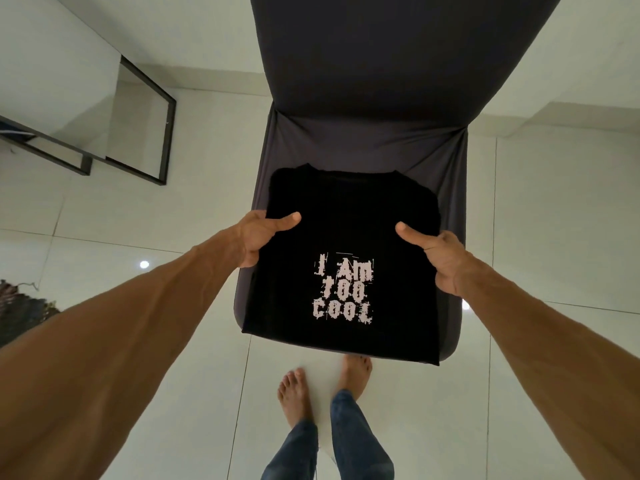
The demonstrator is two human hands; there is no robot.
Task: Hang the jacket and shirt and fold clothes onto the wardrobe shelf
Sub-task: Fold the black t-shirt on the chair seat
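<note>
Arms outstretched; left hand (258, 237), right hand (440, 261), each grip pinching side of folded black T-shirt (346, 209) on grey chair (450, 192).

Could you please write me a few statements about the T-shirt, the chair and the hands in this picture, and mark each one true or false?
1. The black T-shirt is folded, with its print facing up. True.
2. Only the left hand holds the T-shirt. False: the right hand grips its other side as well.
3. The chair is bare wood. False: a dark fabric cover wraps its seat and back.
4. A dark-framed mirror stands on the floor to the left of the chair. True.
5. The person wears shoes. False: the feet are bare.
</note>
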